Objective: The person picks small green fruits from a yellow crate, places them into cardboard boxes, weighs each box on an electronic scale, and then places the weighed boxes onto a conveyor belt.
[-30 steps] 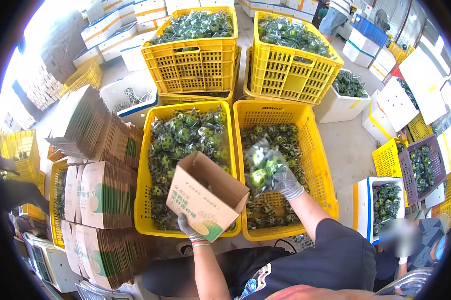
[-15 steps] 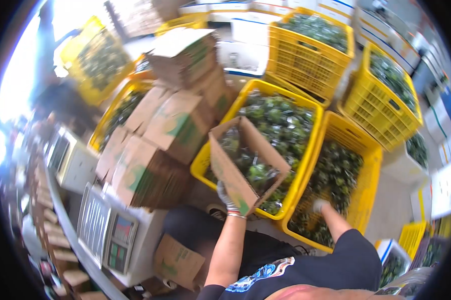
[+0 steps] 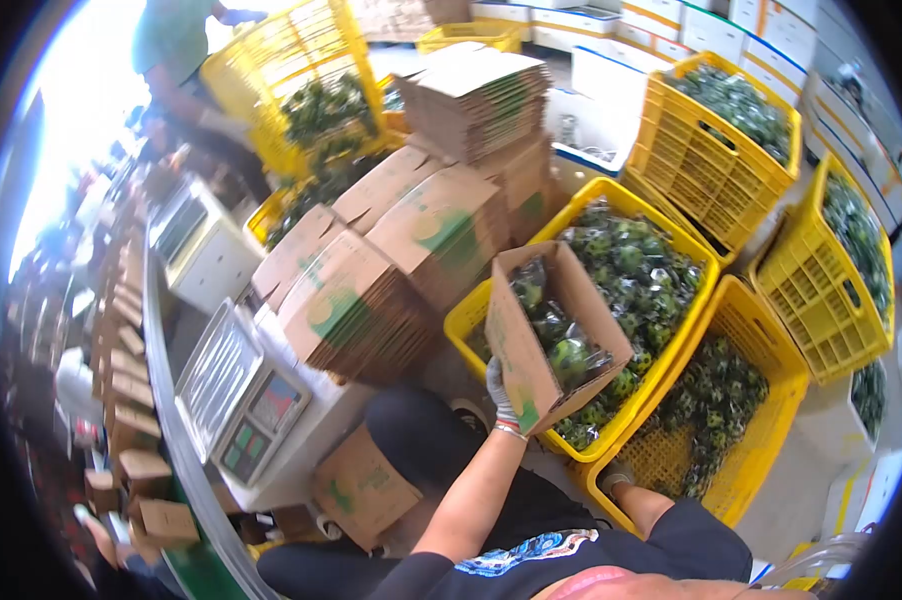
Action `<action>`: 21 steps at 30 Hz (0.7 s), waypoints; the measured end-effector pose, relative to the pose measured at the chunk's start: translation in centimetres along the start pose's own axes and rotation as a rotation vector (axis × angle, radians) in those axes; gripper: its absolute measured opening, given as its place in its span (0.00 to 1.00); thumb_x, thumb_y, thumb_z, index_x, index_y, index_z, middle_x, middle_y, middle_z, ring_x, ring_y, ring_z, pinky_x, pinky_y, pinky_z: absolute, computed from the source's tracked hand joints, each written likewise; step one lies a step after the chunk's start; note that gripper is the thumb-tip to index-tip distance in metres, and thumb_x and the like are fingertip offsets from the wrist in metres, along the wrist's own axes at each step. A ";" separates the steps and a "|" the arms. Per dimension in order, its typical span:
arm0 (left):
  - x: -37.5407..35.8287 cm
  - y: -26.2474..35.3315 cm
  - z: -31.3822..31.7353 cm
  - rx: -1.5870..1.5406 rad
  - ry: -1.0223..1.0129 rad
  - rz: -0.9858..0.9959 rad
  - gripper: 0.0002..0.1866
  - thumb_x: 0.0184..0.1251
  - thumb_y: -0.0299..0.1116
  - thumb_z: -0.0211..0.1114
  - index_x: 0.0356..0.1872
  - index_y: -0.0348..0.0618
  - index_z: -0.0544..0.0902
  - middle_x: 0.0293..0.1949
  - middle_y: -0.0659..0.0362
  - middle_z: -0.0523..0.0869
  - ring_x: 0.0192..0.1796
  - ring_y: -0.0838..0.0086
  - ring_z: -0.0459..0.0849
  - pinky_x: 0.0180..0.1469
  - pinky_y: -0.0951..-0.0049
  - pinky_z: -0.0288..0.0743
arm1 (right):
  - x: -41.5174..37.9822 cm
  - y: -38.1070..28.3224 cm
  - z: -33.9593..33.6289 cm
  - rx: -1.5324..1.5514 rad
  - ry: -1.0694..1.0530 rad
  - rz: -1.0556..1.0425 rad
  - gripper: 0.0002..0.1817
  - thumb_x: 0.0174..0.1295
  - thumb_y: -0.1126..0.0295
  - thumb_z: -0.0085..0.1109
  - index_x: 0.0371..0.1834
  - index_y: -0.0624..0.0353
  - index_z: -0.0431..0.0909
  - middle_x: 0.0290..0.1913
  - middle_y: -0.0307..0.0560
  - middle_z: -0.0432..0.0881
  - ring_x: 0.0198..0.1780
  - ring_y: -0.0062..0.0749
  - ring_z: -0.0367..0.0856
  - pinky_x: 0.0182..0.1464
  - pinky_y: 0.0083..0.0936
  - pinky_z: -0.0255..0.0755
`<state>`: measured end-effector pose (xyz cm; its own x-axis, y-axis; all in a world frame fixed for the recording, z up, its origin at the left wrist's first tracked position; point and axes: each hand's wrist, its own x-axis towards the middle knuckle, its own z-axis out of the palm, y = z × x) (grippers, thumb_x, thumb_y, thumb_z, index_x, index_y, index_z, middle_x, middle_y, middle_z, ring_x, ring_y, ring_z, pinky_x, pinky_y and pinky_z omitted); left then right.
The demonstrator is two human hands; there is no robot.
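My left hand (image 3: pixel 501 396), in a grey glove, is closed on the lower edge of an open cardboard box (image 3: pixel 533 352). Several wrapped green items lie in the box, which rests tilted over a full yellow crate (image 3: pixel 597 452). My right hand (image 3: pixel 614 478), gloved too, is down at the near left corner of a second yellow crate (image 3: pixel 779 440); its fingers are hidden. Dark green wrapped items (image 3: pixel 711 405) fill part of that crate, and its bare floor shows near the hand.
Stacked flattened cartons (image 3: pixel 371 290) and a scale (image 3: pixel 243 395) stand at the left. Beyond, a person (image 3: pixel 176 70) tips a yellow crate (image 3: pixel 301 50) of green items. Small boxes (image 3: pixel 136 430) line a conveyor. More full crates (image 3: pixel 716 140) stand at the right.
The view has shifted left, so things sit further right. My right hand has moved to the second crate's near left corner. The person at the back has tilted the crate, and green items are falling out.
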<state>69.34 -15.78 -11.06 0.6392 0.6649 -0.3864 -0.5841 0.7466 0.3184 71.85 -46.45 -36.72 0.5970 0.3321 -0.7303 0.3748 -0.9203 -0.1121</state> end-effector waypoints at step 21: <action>5.7 -1.7 -6.8 0.046 -0.118 0.006 0.25 0.64 0.52 0.54 0.52 0.43 0.72 0.47 0.56 0.76 0.50 0.67 0.77 0.53 0.62 0.77 | -2.2 0.0 -7.1 -0.184 -0.423 0.008 0.22 0.59 0.56 0.56 0.54 0.52 0.79 0.59 0.48 0.75 0.58 0.38 0.75 0.58 0.36 0.68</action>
<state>70.54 -13.44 -19.71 0.6922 0.6650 -0.2806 -0.5658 0.7413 0.3609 75.56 -45.76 -30.30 0.2730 0.1763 -0.9457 0.5138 -0.8578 -0.0116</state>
